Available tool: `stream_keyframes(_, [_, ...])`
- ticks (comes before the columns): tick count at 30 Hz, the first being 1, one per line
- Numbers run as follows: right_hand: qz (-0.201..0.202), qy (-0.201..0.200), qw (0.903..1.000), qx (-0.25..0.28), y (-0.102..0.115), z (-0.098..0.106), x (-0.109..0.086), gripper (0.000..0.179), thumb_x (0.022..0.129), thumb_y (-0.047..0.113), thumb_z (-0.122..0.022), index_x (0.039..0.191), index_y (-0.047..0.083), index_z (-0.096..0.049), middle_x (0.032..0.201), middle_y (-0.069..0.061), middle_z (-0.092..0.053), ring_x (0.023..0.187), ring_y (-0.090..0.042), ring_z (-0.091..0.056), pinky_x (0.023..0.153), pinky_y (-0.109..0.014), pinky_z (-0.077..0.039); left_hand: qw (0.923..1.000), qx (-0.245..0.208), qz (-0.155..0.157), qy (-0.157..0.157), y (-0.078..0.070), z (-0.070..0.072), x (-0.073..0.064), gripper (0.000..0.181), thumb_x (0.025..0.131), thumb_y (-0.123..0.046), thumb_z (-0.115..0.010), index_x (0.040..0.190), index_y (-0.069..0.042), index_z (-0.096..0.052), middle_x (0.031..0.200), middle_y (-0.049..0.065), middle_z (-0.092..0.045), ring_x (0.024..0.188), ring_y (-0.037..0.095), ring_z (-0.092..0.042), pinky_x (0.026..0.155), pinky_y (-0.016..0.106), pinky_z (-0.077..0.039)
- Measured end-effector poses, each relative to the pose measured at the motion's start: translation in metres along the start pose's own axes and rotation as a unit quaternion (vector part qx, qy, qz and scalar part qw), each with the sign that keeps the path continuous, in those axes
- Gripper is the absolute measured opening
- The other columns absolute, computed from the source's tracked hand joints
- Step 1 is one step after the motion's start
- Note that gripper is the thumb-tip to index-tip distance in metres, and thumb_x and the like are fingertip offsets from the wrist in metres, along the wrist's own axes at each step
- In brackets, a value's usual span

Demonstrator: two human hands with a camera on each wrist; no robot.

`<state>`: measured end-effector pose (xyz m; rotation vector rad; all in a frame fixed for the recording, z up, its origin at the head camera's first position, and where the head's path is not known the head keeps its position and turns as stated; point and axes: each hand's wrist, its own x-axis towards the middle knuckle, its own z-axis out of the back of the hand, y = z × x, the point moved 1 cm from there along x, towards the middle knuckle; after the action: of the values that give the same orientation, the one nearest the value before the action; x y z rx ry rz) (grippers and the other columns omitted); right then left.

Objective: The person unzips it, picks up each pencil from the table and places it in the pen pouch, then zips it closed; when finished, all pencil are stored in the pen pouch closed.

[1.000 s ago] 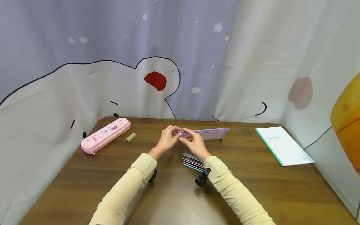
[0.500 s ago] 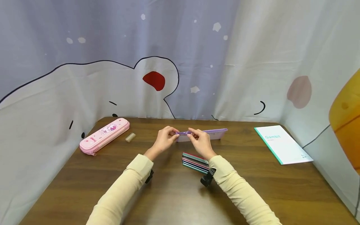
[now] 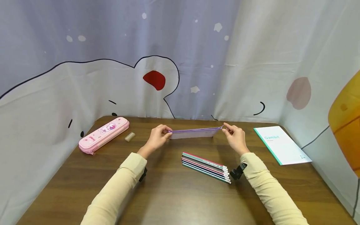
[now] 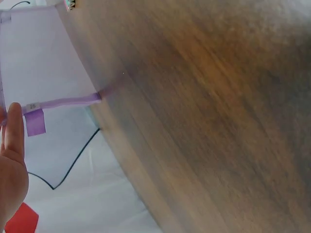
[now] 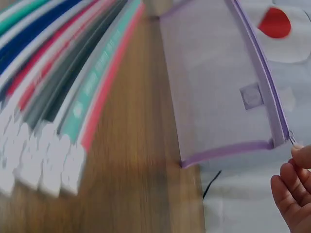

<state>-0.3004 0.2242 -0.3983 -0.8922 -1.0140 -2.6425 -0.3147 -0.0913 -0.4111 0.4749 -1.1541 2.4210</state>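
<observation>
A see-through pale pouch with purple trim and a zip along its top, a zip pouch (image 3: 194, 133), stands on its long edge near the back of the table. My left hand (image 3: 158, 137) pinches its top left corner; in the left wrist view those fingers (image 4: 15, 128) are partly cut off by the frame edge. At the opposite end, my right hand (image 3: 235, 137) pinches the zipper pull (image 5: 292, 138) between thumb and finger. Whether the zip's two edges are joined I cannot tell. Several striped pencils (image 3: 205, 167) lie side by side nearer me, white erasers to the right.
A pink pencil case (image 3: 104, 135) lies at the back left, with a small beige cylinder (image 3: 130, 137) beside it. On the right is a white notebook (image 3: 282, 145) with a green spine. A printed curtain (image 3: 197, 62) hangs behind the wooden table (image 3: 180, 200).
My right hand has slid right along the pouch's top from the left end to the right end, with the zipper pull. My left hand has shifted slightly left. The pencils' eraser ends are now uncovered.
</observation>
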Motion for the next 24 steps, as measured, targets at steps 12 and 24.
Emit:
stream_keyframes(12, [-0.140,-0.030,0.9887,0.043,-0.005,0.002,-0.005,0.032,0.082,0.022,-0.062,0.110,0.006,-0.061,0.078,-0.011,-0.067,0.059,0.010,-0.048,0.054,-0.011,-0.038,0.9988,-0.012,0.004,-0.048,-0.010,-0.012,0.001,0.008,0.078,-0.006,-0.065,0.085,-0.002,-0.064,0.079,0.011,-0.060,0.069,0.018,-0.061,0.059,0.022,-0.051])
stream_keyframes(24, [-0.299,0.098,0.9155,0.251,0.048,-0.055,-0.013,0.040,0.086,0.030,-0.055,0.093,-0.009,-0.063,0.076,-0.016,-0.066,0.055,-0.005,-0.057,0.066,-0.034,-0.056,0.9985,-0.023,-0.049,-0.002,-0.032,-0.029,-0.015,0.016,0.080,-0.007,-0.063,0.096,-0.004,-0.067,0.084,0.009,-0.058,0.072,0.018,-0.062,0.061,0.021,-0.052])
